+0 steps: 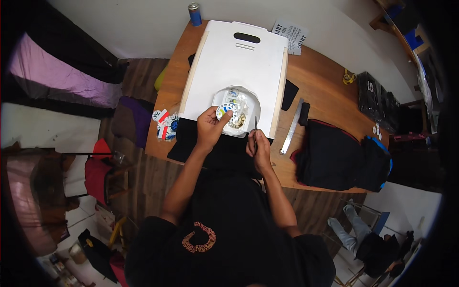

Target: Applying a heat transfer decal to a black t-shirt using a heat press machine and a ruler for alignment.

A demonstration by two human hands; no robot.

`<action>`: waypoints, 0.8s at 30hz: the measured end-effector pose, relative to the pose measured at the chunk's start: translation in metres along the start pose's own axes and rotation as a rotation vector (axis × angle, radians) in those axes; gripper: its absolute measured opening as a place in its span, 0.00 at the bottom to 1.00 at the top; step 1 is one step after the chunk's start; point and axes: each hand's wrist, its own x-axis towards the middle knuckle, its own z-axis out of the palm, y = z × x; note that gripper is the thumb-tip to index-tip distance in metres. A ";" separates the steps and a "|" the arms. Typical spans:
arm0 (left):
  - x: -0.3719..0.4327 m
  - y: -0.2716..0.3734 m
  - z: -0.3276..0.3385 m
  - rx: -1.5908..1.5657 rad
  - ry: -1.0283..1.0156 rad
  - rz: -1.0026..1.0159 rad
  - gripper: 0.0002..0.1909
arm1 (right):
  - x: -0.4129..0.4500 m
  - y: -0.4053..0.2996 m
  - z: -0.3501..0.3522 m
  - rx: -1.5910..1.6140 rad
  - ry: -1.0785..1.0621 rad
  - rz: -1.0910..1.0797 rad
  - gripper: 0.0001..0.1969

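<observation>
My left hand (pixel 209 129) pinches a round printed sticker or patch (pixel 225 112), white with blue and green, between thumb and fingers. It hangs over a shallow white round container (pixel 256 104) with several more printed pieces inside, among them a gold-rimmed round one (pixel 241 124). My right hand (pixel 261 146) is closed around a slim dark pointed tool (pixel 256 123), its tip up beside the container's right side. Whether it is small scissors or a blade cannot be told. Beneath the container lies a white board (pixel 236 68) with a slot handle, partly over black cloth (pixel 215 150).
Cut round pieces (pixel 168 125) lie at the table's left edge. Right of the board are a steel ruler (pixel 292 127), folded black garments (pixel 328 158) and plastic-wrapped black packs (pixel 376 100). A spray can (pixel 194 14) stands behind. Another person (pixel 369 240) sits at lower right.
</observation>
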 end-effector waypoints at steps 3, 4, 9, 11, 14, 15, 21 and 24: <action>-0.001 -0.002 -0.007 0.018 -0.012 0.038 0.10 | 0.001 -0.001 0.002 -0.005 0.014 -0.009 0.19; -0.001 0.000 -0.010 0.020 -0.001 0.045 0.10 | 0.002 -0.001 0.002 -0.006 0.004 -0.009 0.19; 0.000 0.015 -0.029 0.115 0.084 0.086 0.10 | -0.001 0.000 0.008 0.015 0.009 -0.005 0.18; 0.003 0.019 -0.044 0.160 0.200 0.102 0.10 | -0.003 0.002 0.010 0.014 0.025 -0.057 0.18; 0.011 0.033 -0.077 0.255 0.351 0.127 0.11 | -0.007 0.005 0.011 0.017 0.014 -0.064 0.18; 0.016 0.035 -0.091 0.250 0.381 0.142 0.11 | -0.008 0.004 0.012 0.001 0.027 -0.047 0.18; 0.039 0.001 -0.181 0.326 0.474 0.045 0.15 | -0.013 0.013 0.012 -0.012 0.055 0.002 0.17; 0.045 -0.020 -0.198 0.320 0.532 -0.069 0.17 | -0.014 0.016 0.014 -0.029 0.073 0.006 0.18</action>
